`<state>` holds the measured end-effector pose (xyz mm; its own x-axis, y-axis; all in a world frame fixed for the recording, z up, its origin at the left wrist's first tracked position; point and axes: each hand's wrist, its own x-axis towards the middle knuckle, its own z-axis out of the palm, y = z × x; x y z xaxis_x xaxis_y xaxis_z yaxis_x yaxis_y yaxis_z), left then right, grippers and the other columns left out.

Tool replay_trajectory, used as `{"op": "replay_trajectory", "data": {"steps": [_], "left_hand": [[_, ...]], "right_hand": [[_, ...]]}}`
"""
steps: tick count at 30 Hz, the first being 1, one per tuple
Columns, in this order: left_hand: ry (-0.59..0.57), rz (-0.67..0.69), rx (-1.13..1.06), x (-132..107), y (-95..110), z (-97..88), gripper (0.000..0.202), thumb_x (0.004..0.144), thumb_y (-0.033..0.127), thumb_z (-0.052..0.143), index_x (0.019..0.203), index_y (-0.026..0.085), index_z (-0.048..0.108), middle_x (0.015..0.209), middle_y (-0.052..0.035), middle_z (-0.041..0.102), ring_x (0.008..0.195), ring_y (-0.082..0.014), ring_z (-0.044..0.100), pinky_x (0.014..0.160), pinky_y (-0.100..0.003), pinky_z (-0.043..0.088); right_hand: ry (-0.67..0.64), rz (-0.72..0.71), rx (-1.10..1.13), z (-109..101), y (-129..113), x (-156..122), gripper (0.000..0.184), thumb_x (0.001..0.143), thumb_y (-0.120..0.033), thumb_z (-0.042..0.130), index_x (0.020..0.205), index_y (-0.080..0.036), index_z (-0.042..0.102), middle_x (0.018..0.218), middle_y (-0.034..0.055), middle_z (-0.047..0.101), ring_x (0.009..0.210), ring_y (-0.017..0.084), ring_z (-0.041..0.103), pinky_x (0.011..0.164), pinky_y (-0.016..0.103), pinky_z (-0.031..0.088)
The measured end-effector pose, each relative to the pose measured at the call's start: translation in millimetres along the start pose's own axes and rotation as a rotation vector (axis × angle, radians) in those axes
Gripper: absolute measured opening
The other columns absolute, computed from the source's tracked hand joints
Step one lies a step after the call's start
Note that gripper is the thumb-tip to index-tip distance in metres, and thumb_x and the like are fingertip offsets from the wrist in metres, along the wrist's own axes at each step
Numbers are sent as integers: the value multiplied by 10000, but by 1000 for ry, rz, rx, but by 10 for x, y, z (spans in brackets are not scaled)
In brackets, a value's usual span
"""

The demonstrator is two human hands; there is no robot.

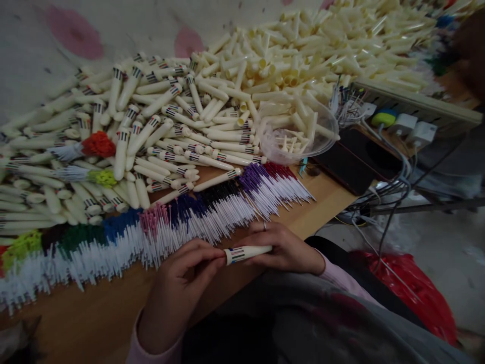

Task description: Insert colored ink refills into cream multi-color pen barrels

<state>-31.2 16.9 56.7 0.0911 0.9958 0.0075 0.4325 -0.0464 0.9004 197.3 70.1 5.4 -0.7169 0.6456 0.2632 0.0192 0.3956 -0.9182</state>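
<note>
My right hand (284,247) grips a cream multicolour pen barrel (248,252) by its body, held level over the table's front edge. My left hand (182,283) pinches the barrel's striped end with closed fingertips. Just beyond both hands lies a long row of thin white pen refills (159,232) with coloured tips: green, blue, pink, dark, purple and red. Behind that row sits a heap of assembled cream pens (159,131) with striped ends.
A big pile of empty cream barrels (322,50) fills the back right. A clear plastic bowl (303,134) holds a few parts. A dark phone (352,159), chargers and cables lie at the right. A red bag (409,288) is on the floor.
</note>
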Motion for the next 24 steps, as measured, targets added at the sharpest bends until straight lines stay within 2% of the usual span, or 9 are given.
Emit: {"op": "replay_trajectory", "data": {"steps": [3, 6, 9, 11, 15, 17, 20, 24], "left_hand": [[-49, -18, -37, 43, -15, -16, 106, 800, 249, 717, 759, 300, 800, 720, -19, 718, 653, -148, 685, 529, -187, 508], [-69, -8, -40, 86, 6, -31, 121, 794, 231, 706, 741, 282, 801, 706, -24, 719, 639, -147, 689, 551, -193, 521], [-89, 27, 4, 99, 31, -32, 133, 808, 206, 692, 762, 271, 799, 704, -23, 716, 634, -148, 689, 546, -198, 521], [-78, 105, 64, 91, 40, -35, 139, 825, 185, 683, 791, 265, 792, 717, -19, 714, 639, -142, 686, 554, -199, 524], [-30, 387, 257, 67, 19, -65, 140, 854, 129, 665, 860, 230, 762, 746, -15, 704, 660, -125, 666, 611, -205, 530], [-34, 475, 317, 53, -10, -88, 133, 869, 111, 657, 898, 209, 743, 766, -17, 698, 679, -121, 650, 620, -212, 529], [-58, 487, 344, 21, -59, -110, 120, 912, 118, 619, 924, 184, 720, 799, -20, 690, 705, -114, 636, 624, -216, 528], [-86, 411, 305, -29, -131, -102, 130, 948, 168, 586, 920, 204, 707, 810, -2, 672, 719, -106, 642, 633, -213, 539]], "right_hand": [[-11, -7, 10, 2, -2, 8, 287, 929, -284, 672, 1188, -164, 700, 847, 33, 616, 745, 129, 536, 695, 232, 447], [-23, -11, 19, -3, -7, 16, 287, 910, -229, 696, 1188, -158, 700, 857, 29, 626, 743, 121, 541, 700, 226, 445], [-24, -12, 15, -9, -2, 16, 279, 917, -243, 687, 1177, -143, 703, 842, 33, 628, 735, 122, 548, 684, 225, 445], [-25, -11, 11, -11, 5, 14, 277, 922, -265, 681, 1168, -141, 706, 836, 35, 630, 737, 126, 552, 683, 226, 450], [-39, -5, 6, -10, 18, 13, 269, 931, -275, 668, 1165, -147, 706, 874, 50, 654, 764, 128, 577, 689, 223, 465], [-37, -10, 15, -7, 22, 15, 260, 933, -266, 666, 1157, -142, 710, 903, 61, 667, 780, 128, 591, 699, 221, 474], [-22, -33, 29, -3, 23, 19, 257, 926, -249, 673, 1148, -124, 714, 908, 67, 674, 786, 127, 601, 715, 218, 484], [-26, -34, 23, -7, 14, 24, 262, 938, -256, 657, 1160, -126, 707, 932, 76, 686, 807, 135, 617, 733, 225, 495]]}}
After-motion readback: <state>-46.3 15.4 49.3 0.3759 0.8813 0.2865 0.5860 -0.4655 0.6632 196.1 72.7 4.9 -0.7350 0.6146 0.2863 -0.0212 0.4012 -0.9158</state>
